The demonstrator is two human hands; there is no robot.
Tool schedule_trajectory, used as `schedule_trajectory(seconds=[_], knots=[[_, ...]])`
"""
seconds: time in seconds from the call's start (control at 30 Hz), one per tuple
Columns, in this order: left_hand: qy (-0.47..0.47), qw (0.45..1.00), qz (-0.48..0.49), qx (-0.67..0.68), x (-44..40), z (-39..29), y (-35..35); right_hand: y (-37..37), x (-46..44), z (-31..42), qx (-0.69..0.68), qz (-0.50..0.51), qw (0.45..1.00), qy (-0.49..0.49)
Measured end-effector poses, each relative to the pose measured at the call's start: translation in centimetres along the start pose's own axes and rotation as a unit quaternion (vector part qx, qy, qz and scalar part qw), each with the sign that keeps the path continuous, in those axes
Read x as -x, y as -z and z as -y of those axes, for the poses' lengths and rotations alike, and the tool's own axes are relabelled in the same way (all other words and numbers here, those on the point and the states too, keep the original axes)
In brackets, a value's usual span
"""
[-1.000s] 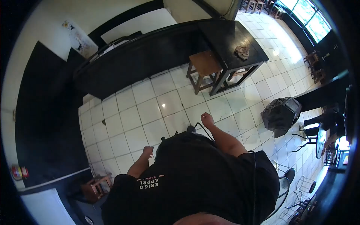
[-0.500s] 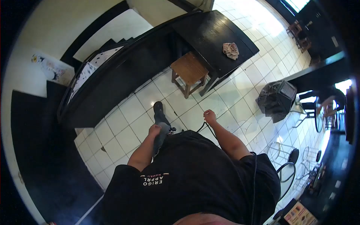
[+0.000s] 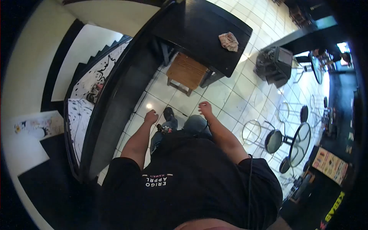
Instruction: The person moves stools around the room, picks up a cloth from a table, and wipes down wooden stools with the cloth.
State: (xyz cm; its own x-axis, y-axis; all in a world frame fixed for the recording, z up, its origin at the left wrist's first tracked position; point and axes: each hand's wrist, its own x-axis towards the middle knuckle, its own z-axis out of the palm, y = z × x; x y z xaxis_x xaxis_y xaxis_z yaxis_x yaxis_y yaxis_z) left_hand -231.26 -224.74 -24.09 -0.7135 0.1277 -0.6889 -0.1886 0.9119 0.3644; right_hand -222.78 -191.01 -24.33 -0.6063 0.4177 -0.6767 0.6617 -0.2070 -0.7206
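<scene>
My left hand (image 3: 151, 116) hangs in front of my left hip with its fingers curled in, and nothing shows in it. To its right, my right hand (image 3: 205, 109) is held out over the tiled floor, its fingers loosely bent and partly apart, with no object visible in it. Ahead of both hands is a wooden stool (image 3: 187, 73), partly beneath a black table (image 3: 191, 25). A crumpled cloth (image 3: 229, 41) lies near the table's right end. Neither hand touches any of these.
Along my left runs a black low wall (image 3: 115, 103), with stairs beyond it. A bin with a black bag (image 3: 273, 67) stands ahead on the right. Farther right are a round glass table (image 3: 300, 145) and several round stools (image 3: 273, 141). Another person (image 3: 337, 55) is far off.
I have stepped forward and my view has turned, so the stool and black table are nearer. The round glass table and its stools on the right now show more fully.
</scene>
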Motion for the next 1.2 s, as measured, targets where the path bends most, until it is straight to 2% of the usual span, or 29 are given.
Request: schedule_trajectory(seconds=[0.07, 0.1, 0.17, 0.27, 0.3, 0.37, 0.43, 0.5, 0.53, 0.6, 0.67, 0.73, 0.83, 0.9, 0.93, 1.0, 1.03, 1.1, 1.17, 1.2], knots=[[-0.037, 0.999, -0.003, -0.028, -2.2, -1.1, 1.4, -2.3, 0.5, 1.7, 0.068, 0.054, 0.995, 0.044], [-0.061, 0.998, 0.002, -0.008, -3.2, -2.2, 2.0, -3.3, 0.4, 1.9, 0.061, 0.047, 0.996, 0.041], [-0.085, 0.996, 0.011, 0.004, -4.6, -4.6, 3.2, -4.4, 0.1, 0.7, 0.217, 0.056, 0.960, 0.170], [-0.116, 0.993, 0.000, 0.009, -7.0, -6.5, 3.9, -4.9, -1.4, -2.1, 0.195, 0.071, 0.965, 0.159], [-0.104, 0.994, -0.001, 0.033, -8.0, -7.1, 3.7, -4.7, -1.1, -0.8, 0.200, 0.077, 0.969, 0.121], [-0.093, 0.994, 0.002, 0.050, -9.4, -8.2, 4.2, -3.6, -3.3, -2.7, 0.201, 0.060, 0.972, 0.102], [-0.062, 0.992, 0.052, 0.098, -10.6, -8.8, 4.4, -3.8, -2.7, -2.6, 0.203, 0.034, 0.976, 0.069], [-0.098, 0.991, 0.062, 0.071, -13.0, -9.2, 4.2, -2.9, -2.5, -1.5, 0.086, -0.014, 0.991, -0.099], [-0.127, 0.989, 0.063, 0.047, -13.7, -9.4, 4.4, -2.8, -2.5, -1.9, 0.086, -0.020, 0.991, -0.105], [-0.125, 0.989, 0.078, 0.002, -16.6, -10.1, 4.6, -2.5, -3.8, -1.8, 0.078, -0.043, 0.989, -0.114], [-0.077, 0.994, 0.070, 0.010, -20.1, -10.3, 3.7, -2.5, -5.4, -1.7, 0.053, -0.077, 0.987, -0.130], [-0.087, 0.992, 0.050, 0.074, -21.8, -11.7, 4.2, -3.1, -5.6, -2.5, -0.003, -0.122, 0.978, -0.168], [-0.089, 0.987, 0.079, 0.109, -25.6, -12.2, 3.2, -5.5, -8.7, -2.0, -0.079, -0.195, 0.955, -0.209], [-0.069, 0.961, 0.198, 0.180, -27.6, -11.8, 2.4, -8.0, -10.3, -0.9, -0.156, -0.225, 0.939, -0.207], [-0.065, 0.962, 0.207, 0.168, -28.0, -11.8, 2.6, -9.1, -11.2, -0.2, -0.201, -0.228, 0.931, -0.202], [-0.026, 0.938, 0.275, 0.211, -27.4, -13.2, 3.9, -9.1, -14.8, -4.2, -0.306, -0.139, 0.925, -0.177], [-0.004, 0.935, 0.281, 0.215, -27.1, -14.0, 4.6, -10.1, -15.1, -3.0, -0.312, -0.146, 0.921, -0.183], [-0.002, 0.944, 0.273, 0.184, -28.5, -13.6, 3.9, -12.7, -15.2, 2.1, -0.317, -0.253, 0.882, -0.241], [-0.004, 0.952, 0.262, 0.158, -30.0, -12.6, 2.7, -13.6, -15.5, 2.9, -0.307, -0.247, 0.885, -0.248], [-0.044, 0.970, 0.196, 0.140, -30.4, -12.1, 2.4, -13.4, -16.1, 2.6, -0.293, -0.238, 0.891, -0.253]])
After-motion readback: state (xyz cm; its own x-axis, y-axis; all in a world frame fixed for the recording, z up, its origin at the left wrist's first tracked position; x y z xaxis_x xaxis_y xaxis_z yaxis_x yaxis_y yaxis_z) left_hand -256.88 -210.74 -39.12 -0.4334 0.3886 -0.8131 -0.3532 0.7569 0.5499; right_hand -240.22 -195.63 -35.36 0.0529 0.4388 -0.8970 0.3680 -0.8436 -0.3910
